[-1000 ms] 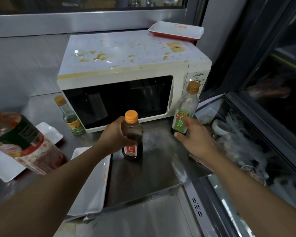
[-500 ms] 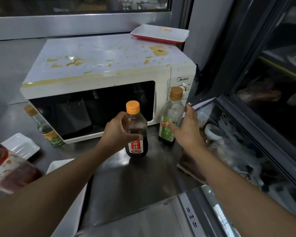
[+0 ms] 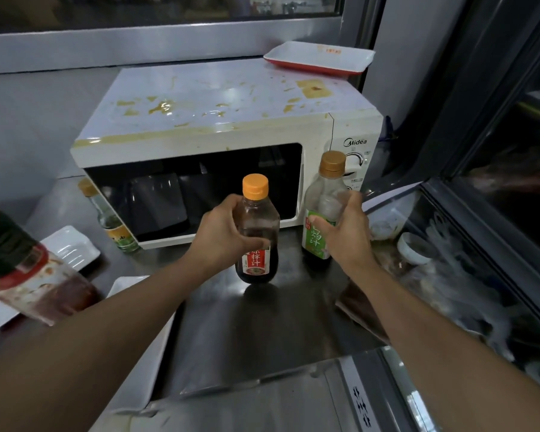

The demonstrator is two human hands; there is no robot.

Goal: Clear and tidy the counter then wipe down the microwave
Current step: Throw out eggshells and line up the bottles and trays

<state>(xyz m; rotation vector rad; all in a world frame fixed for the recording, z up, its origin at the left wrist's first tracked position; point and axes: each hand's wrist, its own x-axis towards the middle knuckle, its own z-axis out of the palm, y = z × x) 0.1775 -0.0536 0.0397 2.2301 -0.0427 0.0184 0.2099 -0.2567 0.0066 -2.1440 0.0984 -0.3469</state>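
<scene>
The left hand (image 3: pixel 222 235) is wrapping its grip round a dark sauce bottle (image 3: pixel 258 241) with an orange cap, part full of brown liquid, standing on the steel table (image 3: pixel 262 322) before the stained microwave (image 3: pixel 219 126). The right hand (image 3: pixel 346 235) is grasping a green-labelled bottle (image 3: pixel 320 213), clear above and dark at its base, just beside it.

dim, glare on counter (image 3: pixel 262 322), edges blurred and warped.
</scene>
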